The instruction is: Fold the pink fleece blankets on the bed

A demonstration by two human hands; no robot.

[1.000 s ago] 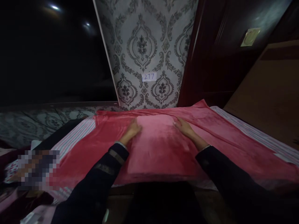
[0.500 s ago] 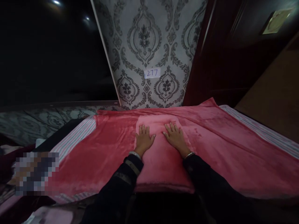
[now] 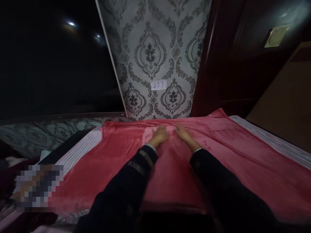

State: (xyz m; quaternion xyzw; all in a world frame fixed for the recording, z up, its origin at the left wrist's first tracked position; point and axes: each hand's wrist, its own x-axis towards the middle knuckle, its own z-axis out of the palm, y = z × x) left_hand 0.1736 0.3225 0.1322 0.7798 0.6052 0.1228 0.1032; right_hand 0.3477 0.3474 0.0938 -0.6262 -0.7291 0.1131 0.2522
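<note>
A folded pink plush blanket (image 3: pixel 172 174) lies as a long pad in front of me, its near edge facing me. My left hand (image 3: pixel 159 135) is at its far end, fingers bent down and closed on the cloth near the far edge. Beside it on the right, my right hand (image 3: pixel 184 134) touches the same far end with fingers pointing forward; they are blurred, so their grip is unclear. Under the folded blanket a larger red-pink plush cloth (image 3: pixel 97 168) is spread out, wrinkled along its back edge.
Striped cloth (image 3: pixel 80 145) shows beyond the red spread on the left, and more striped cloth (image 3: pixel 269 136) on the right. Behind stands a patterned wall with a paper label (image 3: pixel 158 85) reading 277. A large dark screen (image 3: pixel 60 64) is at left, dark wood panelling (image 3: pixel 230 64) at right.
Both hands have slid forward and closer together towards the folded blanket's far edge. The left hand, flat and spread before, now has bent fingers. The view has tilted up slightly.
</note>
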